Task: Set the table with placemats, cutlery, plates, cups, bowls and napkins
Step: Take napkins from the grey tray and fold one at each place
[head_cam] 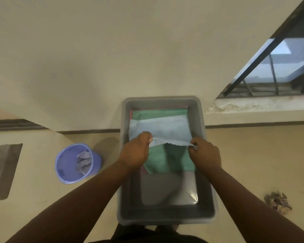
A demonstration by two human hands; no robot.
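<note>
Both hands work over the same cloth. Left hand (136, 149) pinches the near edge of a pale blue rectangular fabric placemat (160, 130) at its left corner, with the fingers curled round the hem, and the right hand (204, 152) pinches the same edge at the right corner. Between them the hem is pulled straight and lifted a little, while the far part of the placemat lies flat toward 12 o'clock.

Under it lies a green woven fabric placemat (167, 158), partly folded and hanging toward 6 o'clock, and at the far left a thin pink-red edge of another cloth shows. All of them are inside a grey rectangular plastic tub (125, 199), which stands on the beige floor directly in front of the person. At about 9 o'clock from the tub there is a light purple round plastic bin (67, 163) with crumpled paper in it; at 4 o'clock a small brown crumpled scrap (277, 201) lies on the floor.

It seems the step in hand is the very first one: taking a placemat out of the tub. No table is visible. The next move probably calls for lifting the blue cloth free of the green one, keeping both corners held so it does not drag the others along.
</note>
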